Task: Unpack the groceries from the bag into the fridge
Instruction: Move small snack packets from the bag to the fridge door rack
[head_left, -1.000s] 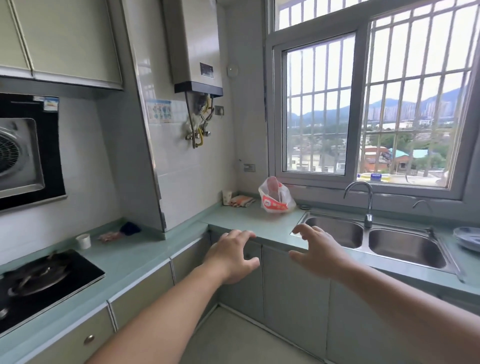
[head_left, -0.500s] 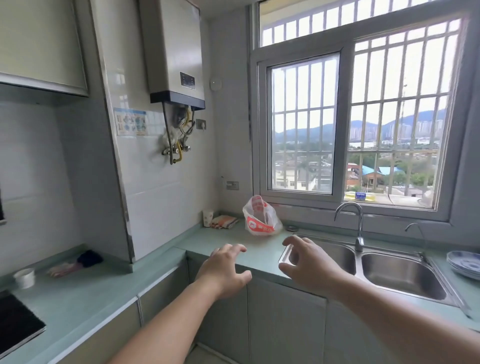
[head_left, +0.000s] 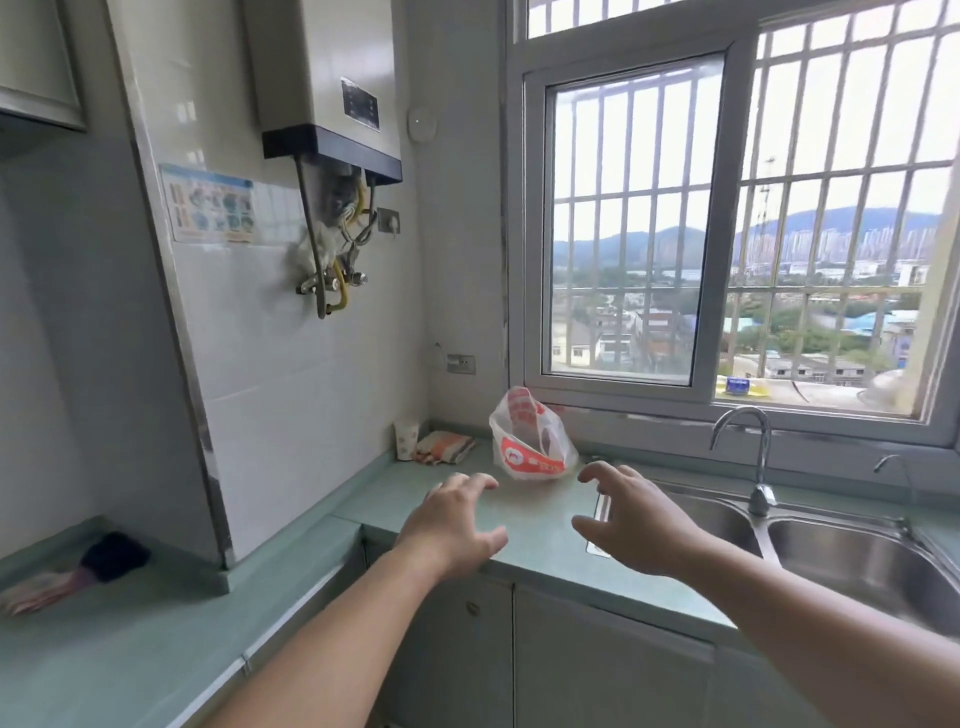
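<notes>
A thin white plastic bag (head_left: 530, 436) with orange print stands on the green counter (head_left: 535, 525) below the window, its mouth open at the top. Its contents cannot be made out. My left hand (head_left: 452, 525) reaches over the counter, a short way in front and left of the bag, fingers spread and holding nothing. My right hand (head_left: 634, 519) is held out just right of the bag, near the sink's left rim, fingers loosely bent and empty. Neither hand touches the bag. No fridge is in view.
A double steel sink (head_left: 810, 551) with a tap (head_left: 753, 457) lies right of the bag. A paper cup (head_left: 406, 439) and a folded cloth (head_left: 444, 447) sit in the corner. A water heater (head_left: 332, 83) hangs above. A dark brush (head_left: 111, 556) lies on the left counter.
I have come closer to the counter and the view has swung right, so the stove is out of sight. Both hands have moved forward toward the bag.
</notes>
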